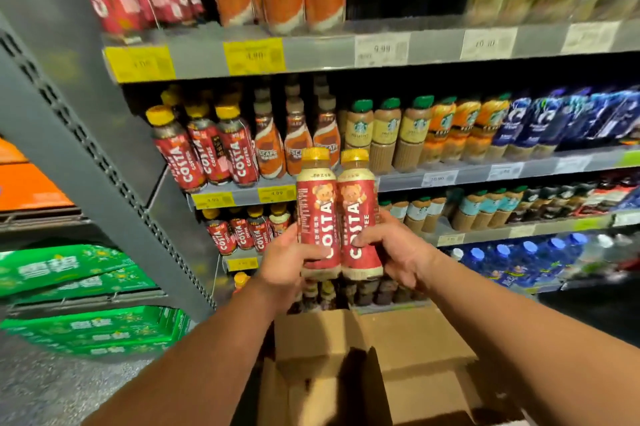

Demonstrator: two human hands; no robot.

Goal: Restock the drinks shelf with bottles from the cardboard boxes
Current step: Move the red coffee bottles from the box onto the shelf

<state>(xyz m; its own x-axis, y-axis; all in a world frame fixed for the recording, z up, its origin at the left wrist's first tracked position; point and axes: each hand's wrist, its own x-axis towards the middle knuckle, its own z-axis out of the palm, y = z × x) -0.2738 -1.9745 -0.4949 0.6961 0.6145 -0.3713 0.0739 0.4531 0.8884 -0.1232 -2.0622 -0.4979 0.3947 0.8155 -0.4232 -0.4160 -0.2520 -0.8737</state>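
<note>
Two Costa bottles (pixel 337 214) are held upright, side by side, left hand (pixel 289 261) and right hand (pixel 398 254) fingers clamped round them above the open cardboard box (pixel 408 346). Looks mid-carry; next they'd probably be slotted at the shelf's (pixel 485 174) left end.

Grey shelf (pixel 346 179) lined with upright bottles (pixel 239 152)

Two hands (pixel 287 259), two held Costa bottles (pixel 317 214), one cardboard box (pixel 398 356).
</note>
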